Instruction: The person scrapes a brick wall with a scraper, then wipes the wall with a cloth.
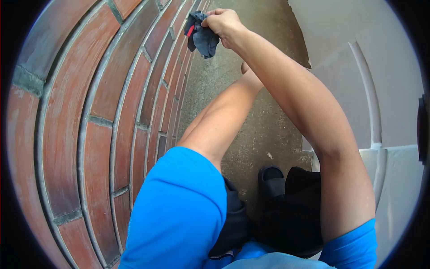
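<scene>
Ahead of me, near the top of the view, my right hand (222, 24) pinches a crumpled dark grey cloth (205, 39) between thumb and fingers. A small red strip shows on the cloth, which dangles close beside the brick wall (101, 154). My left arm reaches forward beneath the right one. Only a small bit of my left hand (245, 67) shows at the edge of the right forearm; its fingers are hidden behind that forearm.
Brick wall rises along my left, and a pale tiled wall (342, 85) stands on the right. Between them runs a narrow concrete floor (251, 121). Below me are a black slide sandal (271, 175) and dark trousers (291, 215).
</scene>
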Available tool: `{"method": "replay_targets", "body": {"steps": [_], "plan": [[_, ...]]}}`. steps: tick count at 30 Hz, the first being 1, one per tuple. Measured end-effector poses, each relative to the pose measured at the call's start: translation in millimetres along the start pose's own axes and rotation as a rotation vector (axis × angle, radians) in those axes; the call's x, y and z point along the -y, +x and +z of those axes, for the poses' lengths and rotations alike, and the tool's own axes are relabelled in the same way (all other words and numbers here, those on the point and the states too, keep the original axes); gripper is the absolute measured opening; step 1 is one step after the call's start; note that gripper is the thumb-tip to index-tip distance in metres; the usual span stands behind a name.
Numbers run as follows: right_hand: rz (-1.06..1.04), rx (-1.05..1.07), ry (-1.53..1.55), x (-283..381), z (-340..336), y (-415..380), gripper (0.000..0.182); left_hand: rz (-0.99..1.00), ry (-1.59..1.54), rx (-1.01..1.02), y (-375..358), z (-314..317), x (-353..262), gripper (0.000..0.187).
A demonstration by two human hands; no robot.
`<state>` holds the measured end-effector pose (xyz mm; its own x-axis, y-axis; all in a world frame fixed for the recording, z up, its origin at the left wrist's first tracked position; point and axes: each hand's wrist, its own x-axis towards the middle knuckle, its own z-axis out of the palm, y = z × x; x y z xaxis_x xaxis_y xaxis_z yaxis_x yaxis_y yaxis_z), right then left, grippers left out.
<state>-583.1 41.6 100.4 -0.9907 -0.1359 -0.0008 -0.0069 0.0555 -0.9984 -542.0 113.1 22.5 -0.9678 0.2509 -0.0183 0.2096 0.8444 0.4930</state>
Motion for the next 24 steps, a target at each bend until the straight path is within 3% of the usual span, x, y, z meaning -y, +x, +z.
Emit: {"method": "replay_targets", "body": {"steps": [5, 8, 13, 18, 21, 24], "plan": [[-0.084, -0.041, -0.029, -21.9, 32.4, 19.4, 0.024, 0.054, -0.229, -0.156, -19.4, 20.0, 61.6, 0.043], [-0.561, -0.150, -0.192, -40.9, 71.3, -8.2, 0.018, 0.058, -0.313, -0.221, -28.8, 25.6, 90.8, 0.047], [-0.551, -0.088, -0.085, -47.0, 71.1, 1.0, 0.016, 0.055, -0.384, -0.242, -42.6, 30.3, 115.7, 0.054], [-0.431, -0.159, 0.025, -53.0, 75.9, 47.0, 0.014, 0.076, -0.399, -0.225, -43.2, 41.6, 110.8, 0.061], [-0.489, -0.180, 0.022, -58.3, 73.1, 62.8, 0.015, -0.041, -0.182, -0.107, -46.1, 31.8, 97.4, 0.062], [-0.553, -0.055, 0.060, -59.0, 65.5, 38.6, 0.015, 0.042, 0.058, -0.202, -35.0, 85.8, 138.2, 0.061]]}}
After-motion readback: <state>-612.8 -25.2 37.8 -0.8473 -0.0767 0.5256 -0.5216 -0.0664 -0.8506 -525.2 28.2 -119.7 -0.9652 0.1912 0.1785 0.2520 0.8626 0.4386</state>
